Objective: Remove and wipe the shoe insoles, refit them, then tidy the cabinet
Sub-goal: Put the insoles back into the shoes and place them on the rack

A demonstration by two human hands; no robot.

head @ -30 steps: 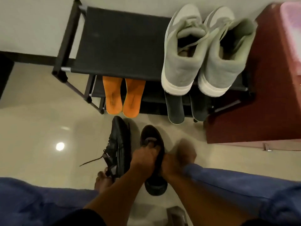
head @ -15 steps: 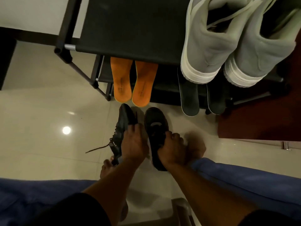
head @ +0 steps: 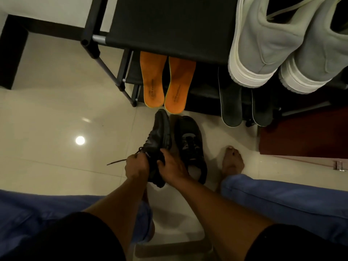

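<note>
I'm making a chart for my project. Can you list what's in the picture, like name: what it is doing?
left hand: gripping the left black shoe
right hand: gripping the same shoe
left black shoe: tipped on its side, lace trailing
right black shoe: upright on the floor, untouched
orange insoles: side by side, propped against the rack
dark insoles: propped below the grey shoes
grey shoes: on the rack's top shelf
bare foot: on the floor tiles

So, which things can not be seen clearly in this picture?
- Inside of the left black shoe, head view: both hands cover its opening, left hand, right hand.
- Grey sneakers: toes cut by the top edge.
- Print on the orange insoles: too small.
- Dark insoles: upper parts hidden under the sneakers.
</note>
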